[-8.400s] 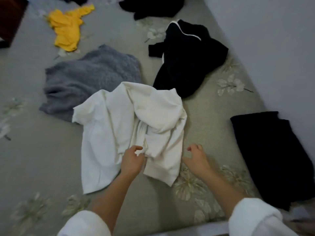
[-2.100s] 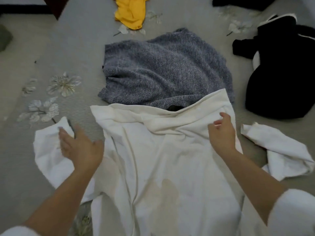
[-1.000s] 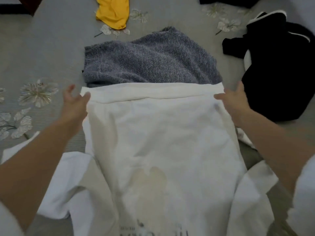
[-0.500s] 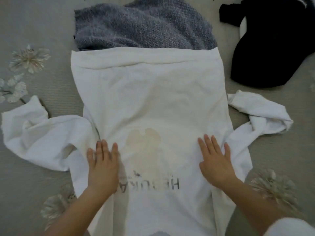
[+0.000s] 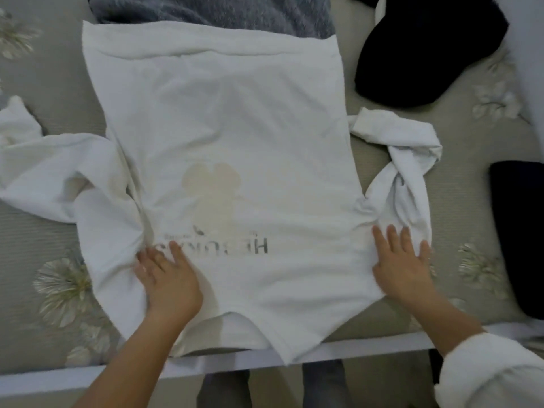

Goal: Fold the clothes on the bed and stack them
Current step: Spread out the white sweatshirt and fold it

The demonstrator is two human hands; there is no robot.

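Note:
A white long-sleeved sweatshirt lies spread flat on the bed, hem away from me, with a faint print and mirrored lettering showing through. Its left sleeve is bunched out to the left and its right sleeve lies twisted at the right. My left hand presses flat on the cloth near the left shoulder. My right hand presses flat, fingers spread, near the right shoulder beside the sleeve. A folded black garment lies at the right edge.
A grey knit sweater lies beyond the sweatshirt, partly under its hem. A black garment lies crumpled at the upper right. The floral grey bedspread ends at the white bed edge near my legs.
Both hands slid apart and toward me across the sweatshirt, from beside the print to the shoulder areas. The view has moved nearer the bed edge.

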